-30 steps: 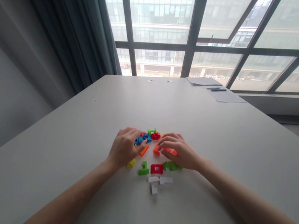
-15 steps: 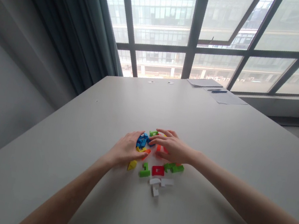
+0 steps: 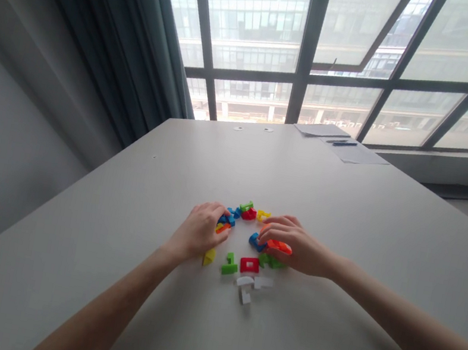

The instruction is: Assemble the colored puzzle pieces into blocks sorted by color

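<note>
My left hand (image 3: pixel 199 230) is cupped at the left of the small plastic blocks, thumb and fingers apart. Beside its fingertips are several blue blocks (image 3: pixel 231 220), and an orange block (image 3: pixel 222 229) lies near the thumb. My right hand (image 3: pixel 300 248) curls over the right side, its fingertips and thumb around a blue block (image 3: pixel 255 241). Orange blocks (image 3: pixel 280 247) lie under that palm, partly hidden. Between the hands and in front are a green block (image 3: pixel 229 268), a red square block with a hole (image 3: pixel 249 264) and white blocks (image 3: pixel 246 282).
Behind the hands lie a red block (image 3: pixel 249 214), a light green block (image 3: pixel 246 205) and a yellow block (image 3: pixel 263 215). A yellow wedge (image 3: pixel 209 257) sits below my left wrist. Papers (image 3: pixel 362 155) and a pen (image 3: pixel 344 144) rest at the white table's far edge, by the window.
My right hand has moved right and nearer to me, bringing the blue block and orange blocks along. The red and yellow blocks behind now show. My left hand has barely shifted.
</note>
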Action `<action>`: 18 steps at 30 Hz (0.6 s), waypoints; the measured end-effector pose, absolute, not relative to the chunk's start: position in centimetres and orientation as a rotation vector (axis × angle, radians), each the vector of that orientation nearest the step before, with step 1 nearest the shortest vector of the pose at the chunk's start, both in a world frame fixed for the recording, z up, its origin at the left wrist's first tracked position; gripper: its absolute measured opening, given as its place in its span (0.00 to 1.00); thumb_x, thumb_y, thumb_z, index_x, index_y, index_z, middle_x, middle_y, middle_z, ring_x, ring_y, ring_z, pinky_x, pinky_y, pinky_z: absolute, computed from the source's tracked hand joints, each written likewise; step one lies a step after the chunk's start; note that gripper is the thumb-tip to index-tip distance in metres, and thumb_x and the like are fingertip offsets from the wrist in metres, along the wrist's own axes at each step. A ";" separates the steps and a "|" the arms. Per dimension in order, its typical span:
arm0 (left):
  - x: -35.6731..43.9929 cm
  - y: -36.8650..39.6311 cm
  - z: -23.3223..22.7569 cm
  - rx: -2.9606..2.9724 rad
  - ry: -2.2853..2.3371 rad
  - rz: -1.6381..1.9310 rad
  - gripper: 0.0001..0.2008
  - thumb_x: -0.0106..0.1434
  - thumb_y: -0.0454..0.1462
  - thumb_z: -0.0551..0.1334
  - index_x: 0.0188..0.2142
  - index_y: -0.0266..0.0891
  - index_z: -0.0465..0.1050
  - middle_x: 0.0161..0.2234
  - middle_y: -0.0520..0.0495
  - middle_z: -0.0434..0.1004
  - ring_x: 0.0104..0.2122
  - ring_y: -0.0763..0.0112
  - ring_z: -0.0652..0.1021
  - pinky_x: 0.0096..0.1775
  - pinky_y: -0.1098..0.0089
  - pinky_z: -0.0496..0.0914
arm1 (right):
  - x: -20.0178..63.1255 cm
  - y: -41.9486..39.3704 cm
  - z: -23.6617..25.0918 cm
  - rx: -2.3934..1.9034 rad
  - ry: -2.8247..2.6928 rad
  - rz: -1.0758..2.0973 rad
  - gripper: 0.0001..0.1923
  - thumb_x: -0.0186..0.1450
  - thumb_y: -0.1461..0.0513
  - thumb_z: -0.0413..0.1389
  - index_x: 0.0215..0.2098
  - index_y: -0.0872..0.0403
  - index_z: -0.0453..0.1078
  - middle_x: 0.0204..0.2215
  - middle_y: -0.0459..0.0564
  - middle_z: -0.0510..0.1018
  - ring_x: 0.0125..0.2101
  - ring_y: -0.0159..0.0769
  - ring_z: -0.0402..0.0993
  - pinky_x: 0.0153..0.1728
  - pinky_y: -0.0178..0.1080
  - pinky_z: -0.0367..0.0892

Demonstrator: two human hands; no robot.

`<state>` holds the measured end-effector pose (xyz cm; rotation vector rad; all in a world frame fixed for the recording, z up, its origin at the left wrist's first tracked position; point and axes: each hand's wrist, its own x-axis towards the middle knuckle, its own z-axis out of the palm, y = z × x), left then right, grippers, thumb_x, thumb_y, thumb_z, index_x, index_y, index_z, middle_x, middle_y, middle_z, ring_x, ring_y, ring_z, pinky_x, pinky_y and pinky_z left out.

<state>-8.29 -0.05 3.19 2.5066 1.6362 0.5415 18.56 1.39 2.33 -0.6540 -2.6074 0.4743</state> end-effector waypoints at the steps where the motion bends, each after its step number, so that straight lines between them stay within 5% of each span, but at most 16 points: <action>1: -8.2 -0.1 3.2 2.532 1.608 0.534 0.11 0.59 0.38 0.61 0.42 0.41 0.73 0.46 0.43 0.77 0.51 0.57 0.74 0.55 0.54 0.65 | 18.8 1.3 2.1 -0.649 -2.595 0.468 0.10 0.67 0.59 0.53 0.46 0.48 0.72 0.47 0.51 0.78 0.55 0.40 0.67 0.57 0.48 0.56; 10: -6.4 -1.7 4.2 2.597 1.196 0.424 0.11 0.65 0.36 0.58 0.45 0.45 0.74 0.44 0.50 0.81 0.46 0.67 0.78 0.61 0.57 0.58 | 19.6 0.9 0.3 -0.719 -2.407 0.418 0.10 0.70 0.59 0.50 0.43 0.50 0.72 0.46 0.52 0.78 0.53 0.39 0.69 0.53 0.45 0.62; 18: -5.3 -3.6 5.4 2.644 1.190 0.195 0.25 0.53 0.50 0.70 0.46 0.44 0.69 0.46 0.45 0.75 0.47 0.55 0.74 0.48 0.61 0.68 | 20.7 0.6 1.4 -0.574 -2.538 0.572 0.12 0.64 0.62 0.55 0.47 0.50 0.69 0.53 0.56 0.72 0.57 0.42 0.63 0.57 0.47 0.60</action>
